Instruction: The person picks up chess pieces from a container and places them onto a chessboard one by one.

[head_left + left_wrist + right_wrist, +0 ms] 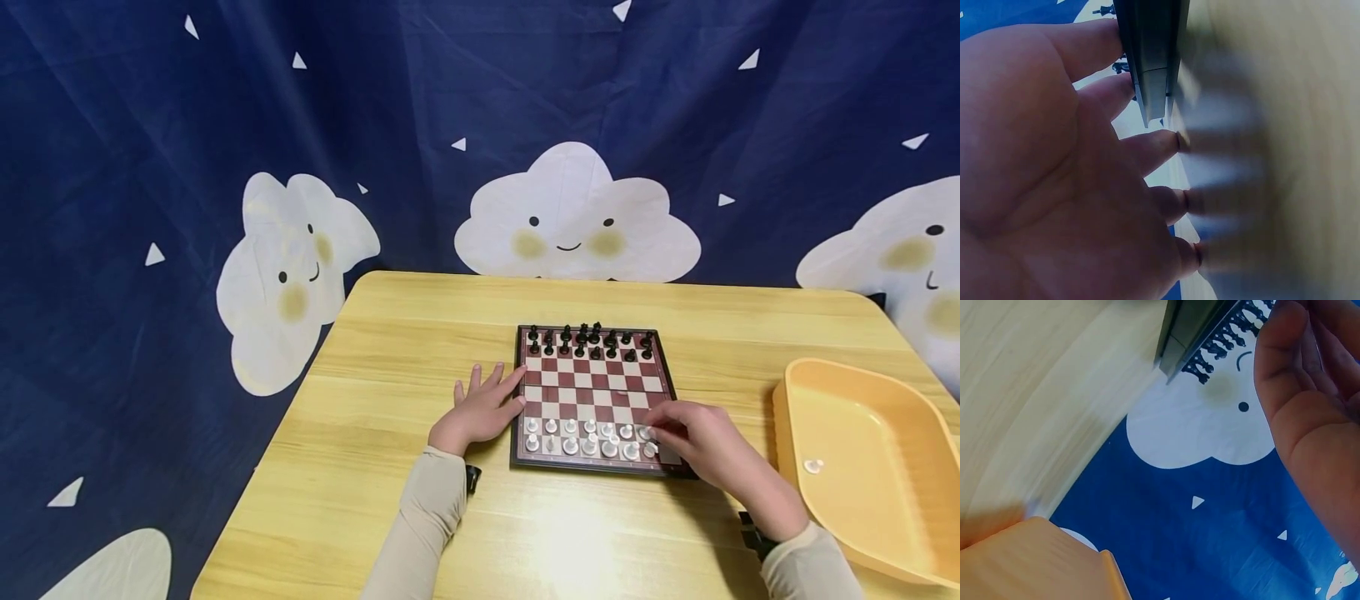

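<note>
A chessboard [594,398] with maroon and white squares lies open on the table. Several black chess pieces [580,352] stand in two rows along its far side, and several white chess pieces [589,444] line its near side. My left hand [478,417] is spread at the board's left edge, thumb and index finger touching it and the other fingers on the table. At the right end of the front white row, my right hand [701,437] pinches a white pawn [644,433] between thumb and index finger. The right fingertips partly cover the squares there.
A yellow plastic tray [862,371] stands to the right of the board, with one white chess piece [813,466] lying in it. Behind the wooden table [420,333] hangs a dark blue curtain [420,100] with clouds on it.
</note>
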`<state>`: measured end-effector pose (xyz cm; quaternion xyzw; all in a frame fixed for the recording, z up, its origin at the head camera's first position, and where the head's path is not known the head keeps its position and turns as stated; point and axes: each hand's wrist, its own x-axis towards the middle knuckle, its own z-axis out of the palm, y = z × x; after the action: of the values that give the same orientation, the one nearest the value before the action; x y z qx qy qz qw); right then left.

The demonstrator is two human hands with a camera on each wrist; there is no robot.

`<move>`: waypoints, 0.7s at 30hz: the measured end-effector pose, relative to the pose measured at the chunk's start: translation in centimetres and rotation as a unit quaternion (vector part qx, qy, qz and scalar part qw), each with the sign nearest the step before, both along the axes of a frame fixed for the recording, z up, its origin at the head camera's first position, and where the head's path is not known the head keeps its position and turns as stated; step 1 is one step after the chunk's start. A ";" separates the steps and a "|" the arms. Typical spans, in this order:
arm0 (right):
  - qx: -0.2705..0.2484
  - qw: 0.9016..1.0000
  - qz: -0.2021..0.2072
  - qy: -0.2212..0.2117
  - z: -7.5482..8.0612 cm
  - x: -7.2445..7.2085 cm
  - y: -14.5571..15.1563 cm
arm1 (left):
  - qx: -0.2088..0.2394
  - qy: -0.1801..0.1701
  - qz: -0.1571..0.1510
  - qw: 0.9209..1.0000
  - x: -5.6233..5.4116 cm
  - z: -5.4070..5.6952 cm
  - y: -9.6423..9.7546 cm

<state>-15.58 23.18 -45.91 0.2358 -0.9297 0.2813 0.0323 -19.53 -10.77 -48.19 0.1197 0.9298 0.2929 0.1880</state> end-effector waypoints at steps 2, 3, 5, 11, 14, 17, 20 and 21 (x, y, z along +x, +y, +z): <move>0.002 1.000 0.000 -0.001 0.0 0.0 0.0 | -0.001 0.000 0.000 1.000 0.0 0.0 0.0; 0.003 1.000 0.000 -0.001 -0.1 0.0 0.0 | -0.001 0.000 0.000 1.000 0.0 0.0 0.0; 0.003 1.000 0.001 0.002 -0.1 0.0 0.0 | -0.001 0.000 0.000 1.000 -0.1 0.0 0.0; 0.006 1.000 0.014 0.010 0.0 0.0 0.0 | 0.000 0.001 -0.001 1.000 -0.1 0.0 -0.1; 0.013 1.000 0.020 0.015 1.1 0.3 0.7 | -0.002 -0.001 -0.001 1.000 0.0 0.0 -0.1; 0.023 0.999 0.004 0.045 2.9 0.6 3.0 | -0.002 -0.001 0.001 1.000 0.0 -0.1 -0.1; 0.050 0.996 -0.037 0.067 4.8 0.7 6.6 | -0.001 -0.002 0.003 1.000 -0.2 -0.2 0.0; 0.070 0.995 -0.053 0.051 5.5 0.7 8.0 | 0.000 -0.001 0.003 1.000 -0.2 -0.1 0.0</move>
<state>-14.92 31.21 -40.42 0.2019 -0.9553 0.2013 0.0782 -19.77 -10.72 -48.32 0.1168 0.9299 0.2934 0.1884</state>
